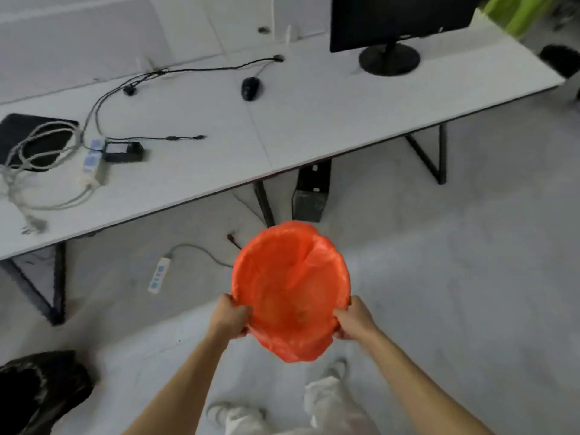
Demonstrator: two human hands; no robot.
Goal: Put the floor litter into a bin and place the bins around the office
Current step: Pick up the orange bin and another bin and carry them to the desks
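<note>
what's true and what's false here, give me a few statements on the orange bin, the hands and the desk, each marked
1. The left hand and the right hand both grip the rim of the round bin lined with an orange plastic bag. True.
2. The bin stands on the desk. False: it is held in the air over the grey floor, in front of the long white desk.
3. The computer mouse lies on the floor. False: the black computer mouse lies on the desk.
4. A white power strip lies on the floor near the desk's edge. True.
5. The monitor lies flat. False: the black monitor stands upright on its round base.
</note>
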